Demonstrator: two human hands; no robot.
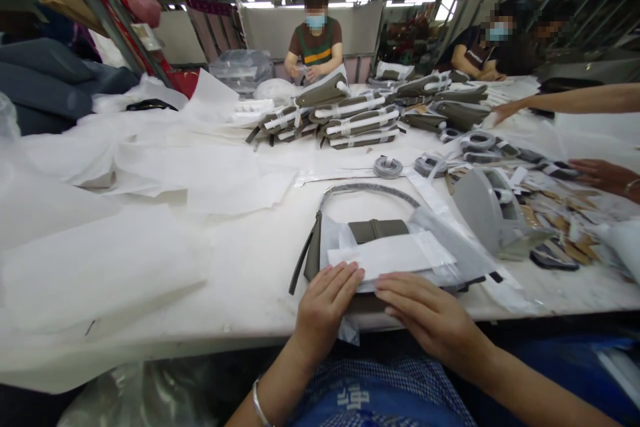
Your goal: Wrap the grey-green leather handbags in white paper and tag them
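In front of me an olive-grey handbag (313, 255) lies on the table, partly covered by thin translucent wrapping. Its wrapped handle (370, 187) arches toward the far side, and a dark strap end hangs at its left. A folded white paper strip (385, 256) rests across the bag below a small olive flap. My left hand (327, 297) lies with fingers stretched out on the strip's near left edge. My right hand (430, 313) is also open, its extended fingers touching the near edge further right. Neither hand grips anything that I can see.
White paper sheets (100, 260) spread over the left. Wrapped bags (357, 123) are stacked at the back, with coiled straps (388, 167) nearer. A grey tape dispenser (483, 213) stands right, beside scattered brown tags (575, 233). A co-worker's arms (590, 99) reach in; other people work behind.
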